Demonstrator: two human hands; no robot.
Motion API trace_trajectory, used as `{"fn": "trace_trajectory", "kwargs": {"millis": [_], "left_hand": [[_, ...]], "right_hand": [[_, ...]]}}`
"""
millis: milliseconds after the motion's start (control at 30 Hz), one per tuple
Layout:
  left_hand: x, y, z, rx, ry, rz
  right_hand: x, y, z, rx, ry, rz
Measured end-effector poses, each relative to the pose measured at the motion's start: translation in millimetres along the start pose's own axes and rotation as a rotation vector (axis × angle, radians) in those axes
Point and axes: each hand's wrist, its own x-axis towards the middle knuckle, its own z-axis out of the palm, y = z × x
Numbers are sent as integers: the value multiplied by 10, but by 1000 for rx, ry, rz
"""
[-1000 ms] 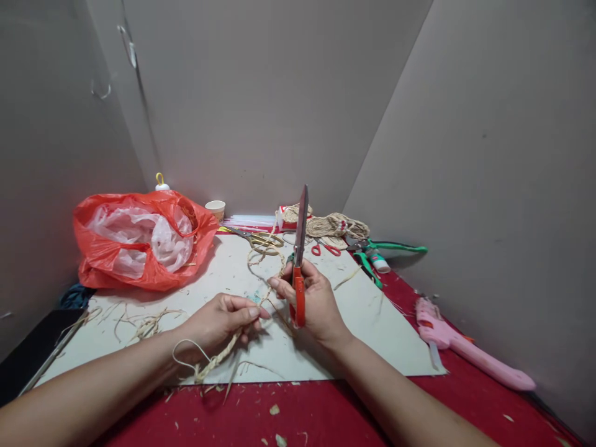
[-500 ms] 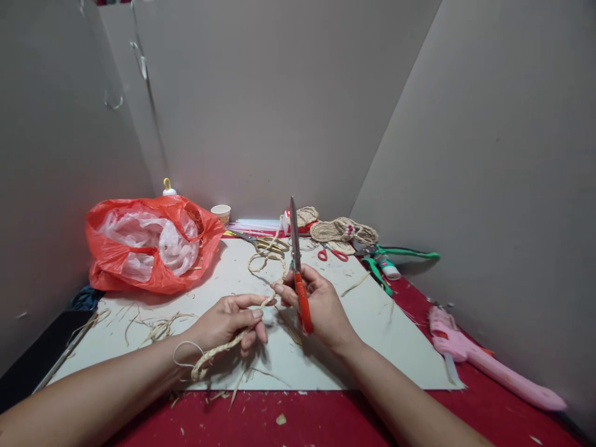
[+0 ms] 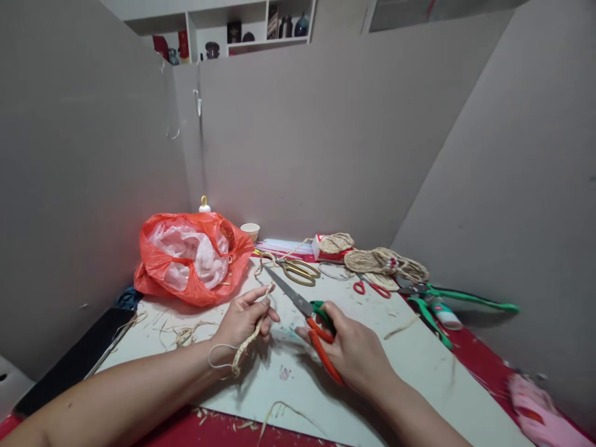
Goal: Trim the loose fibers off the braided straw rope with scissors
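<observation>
My left hand (image 3: 246, 318) pinches a pale braided straw cord (image 3: 251, 338) between thumb and fingers. One end of the cord stands up past the fingertips, and the rest hangs below by the wrist. In my right hand (image 3: 356, 347) is a pair of scissors (image 3: 300, 303) with one orange and one green handle. Their blades look closed and point up and to the left, a little to the right of the cord's upper part. Another length of straw cord (image 3: 262, 261) lies behind, near gold-handled scissors (image 3: 300, 271).
A red plastic bag (image 3: 186, 292) stands at the back left beside a paper cup (image 3: 250, 231). Woven straw pieces (image 3: 372, 261), red-handled scissors (image 3: 379, 290) and green-handled pruners (image 3: 472, 297) lie at the back right. Straw scraps (image 3: 186, 335) litter the white board (image 3: 316, 397). Grey panels surround the table.
The scissors have swung from upright to slanting left, and my right fingers have come off the cord. The camera view has shifted, so the scene sits further right and lower.
</observation>
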Motion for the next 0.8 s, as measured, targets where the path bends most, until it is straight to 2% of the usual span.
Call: {"fn": "trace_trajectory", "kwargs": {"millis": [100, 267, 533, 800], "left_hand": [[22, 9, -17, 6, 24, 26], [37, 42, -29, 1, 24, 62], [34, 49, -17, -27, 49, 68], [41, 66, -21, -17, 23, 57]], "right_hand": [[-1, 11, 10, -164, 4, -43], [40, 84, -14, -298, 39, -24], [57, 94, -24, -320, -8, -31], [62, 129, -5, -395, 124, -96]]}}
